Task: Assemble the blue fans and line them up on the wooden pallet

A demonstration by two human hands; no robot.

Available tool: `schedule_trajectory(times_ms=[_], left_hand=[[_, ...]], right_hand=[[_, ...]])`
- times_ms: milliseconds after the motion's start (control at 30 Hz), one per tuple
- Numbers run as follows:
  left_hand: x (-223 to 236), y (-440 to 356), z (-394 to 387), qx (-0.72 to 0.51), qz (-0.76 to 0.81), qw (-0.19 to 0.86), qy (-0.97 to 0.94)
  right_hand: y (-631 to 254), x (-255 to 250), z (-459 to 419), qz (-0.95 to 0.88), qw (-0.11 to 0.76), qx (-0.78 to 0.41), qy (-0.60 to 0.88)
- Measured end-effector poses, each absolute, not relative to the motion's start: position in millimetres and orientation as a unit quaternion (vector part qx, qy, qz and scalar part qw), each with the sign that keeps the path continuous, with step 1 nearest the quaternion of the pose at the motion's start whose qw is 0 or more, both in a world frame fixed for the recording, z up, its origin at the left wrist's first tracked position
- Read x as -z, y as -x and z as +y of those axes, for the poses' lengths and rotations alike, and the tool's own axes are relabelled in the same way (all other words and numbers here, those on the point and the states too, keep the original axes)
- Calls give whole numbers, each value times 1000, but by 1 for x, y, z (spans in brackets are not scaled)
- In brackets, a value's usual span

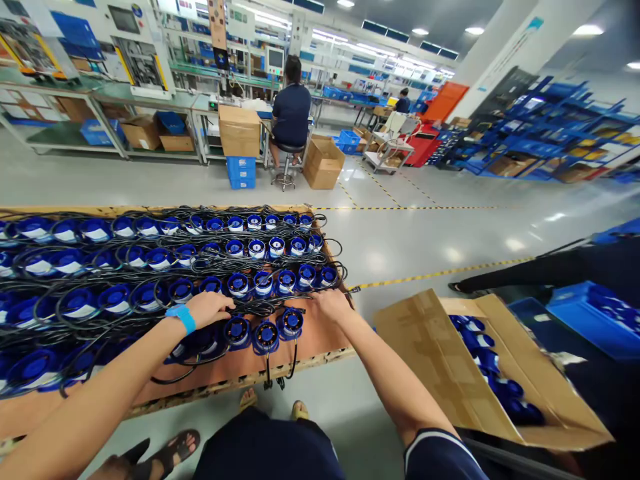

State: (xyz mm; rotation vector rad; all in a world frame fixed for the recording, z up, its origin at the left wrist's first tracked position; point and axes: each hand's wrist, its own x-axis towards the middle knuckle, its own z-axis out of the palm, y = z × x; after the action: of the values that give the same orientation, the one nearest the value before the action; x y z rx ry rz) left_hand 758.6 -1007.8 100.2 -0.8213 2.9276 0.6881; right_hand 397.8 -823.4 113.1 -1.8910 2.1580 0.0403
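Rows of small blue fans (257, 283) with black cables lie on a brown board (320, 343) in front of me. My left hand (209, 307), with a blue wristband, is closed on a bundle of black cables (260, 305) in the nearest full row. My right hand (330, 301) grips the same cable bundle at the board's right end. Three fans (265, 333) sit alone just below my hands, their cables hanging over the front edge.
An open cardboard box (430, 347) with blue fans inside stands at my right, a blue crate (595, 320) beyond it. Another person's dark sleeve (530, 273) reaches in at right. A seated person (291, 113) works at far benches among cardboard boxes (324, 163).
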Motion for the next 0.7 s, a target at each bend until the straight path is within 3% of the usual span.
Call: schedule_trajectory(times_ms=[100,267,367,500,600,700], left_hand=[[-105,-759,-1003,-218,939,42,262],[-104,-763,-981,-126,948,-68,285],[-105,-757,-977,-126,941,-42,311],[-134,-744,-974,-140,924,27,354],[-160,-750,-933,-186,897,-120,384],[-148,-766,-843,-247,774,-300,499]], right_hand=[[-415,-96,-818,754,97,-19,649],[-428,-88,-775,762,52,94,638],[-434,-71,-725,747,195,125,623],[-456,-17,-673,690,438,5,576],[-485,29,-675,703,470,21,534],[-518,59,-704,697,469,95,534]])
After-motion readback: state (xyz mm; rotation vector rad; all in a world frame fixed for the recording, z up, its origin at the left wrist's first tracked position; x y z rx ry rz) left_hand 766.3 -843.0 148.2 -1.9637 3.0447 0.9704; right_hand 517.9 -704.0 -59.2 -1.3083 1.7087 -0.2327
